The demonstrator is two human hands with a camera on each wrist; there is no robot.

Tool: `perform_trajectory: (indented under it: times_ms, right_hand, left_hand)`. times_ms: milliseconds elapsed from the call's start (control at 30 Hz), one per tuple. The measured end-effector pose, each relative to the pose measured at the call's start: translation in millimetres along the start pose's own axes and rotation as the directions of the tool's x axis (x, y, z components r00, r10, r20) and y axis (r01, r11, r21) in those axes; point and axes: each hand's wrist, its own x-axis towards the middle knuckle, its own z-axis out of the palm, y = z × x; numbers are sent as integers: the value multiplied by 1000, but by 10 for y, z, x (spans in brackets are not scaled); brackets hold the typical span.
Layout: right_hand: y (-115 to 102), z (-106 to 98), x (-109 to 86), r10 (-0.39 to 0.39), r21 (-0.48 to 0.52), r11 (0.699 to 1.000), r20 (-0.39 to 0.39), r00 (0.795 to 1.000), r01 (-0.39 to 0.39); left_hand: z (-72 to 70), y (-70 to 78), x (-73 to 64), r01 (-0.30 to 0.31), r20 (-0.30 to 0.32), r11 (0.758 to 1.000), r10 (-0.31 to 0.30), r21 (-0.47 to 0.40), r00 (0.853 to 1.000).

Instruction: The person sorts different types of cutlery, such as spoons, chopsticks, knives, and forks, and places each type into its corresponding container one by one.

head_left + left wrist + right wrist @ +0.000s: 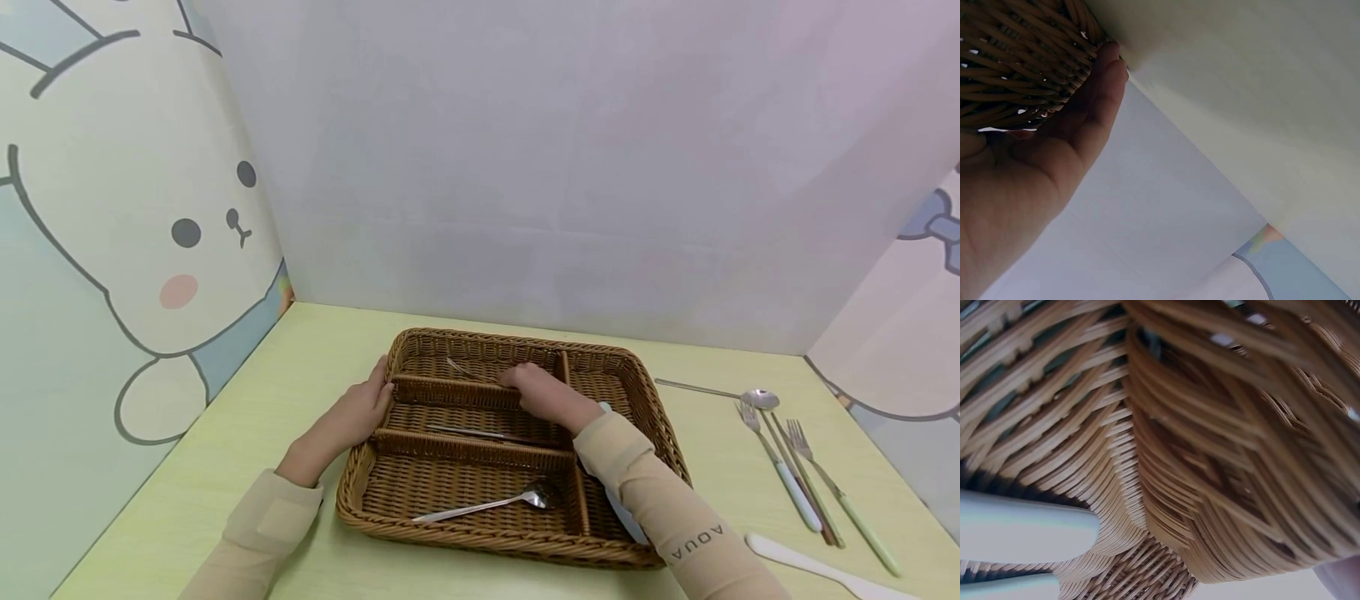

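The brown wicker basket (487,537), rectangular with rounded corners, is standing on the pale table (322,333). At its left rim, the left hand (365,406) is pinching the woven wall between thumb and nearly straight fingers. The right hand (543,392) is holding its fingers bent in the basket's far compartment; a thin metal utensil (459,367) is lying near, but whether they are gripping it, I cannot tell. In the basket's near compartment a shiny, round-bowled spoon (491,504) is resting; in its middle one, slender sticks (480,433) are lying.
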Motion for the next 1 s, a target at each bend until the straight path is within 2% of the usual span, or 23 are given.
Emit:
perform_trajectory:
  times_ms: [300, 500, 833, 1000]
  right_hand:
    - [-5, -20, -34, 6, 33, 999, 6, 1000, -6]
    - [-14, -39, -69, -9, -35, 999, -5, 1000, 9]
    - [-2, -141, -167, -3, -163, 987, -100, 995, -13]
    - [29, -225, -244, -33, -199, 980, -171, 985, -2]
  left_hand:
    - [9, -5, 4, 2, 0, 1000, -2, -9, 1000]
    - [11, -3, -2, -1, -2, 1000, 1, -8, 1000]
    - [-1, -3, -3, -7, -2, 1000, 7, 2, 1000]
    - [-8, -3, -2, 0, 3, 1000, 0, -8, 1000]
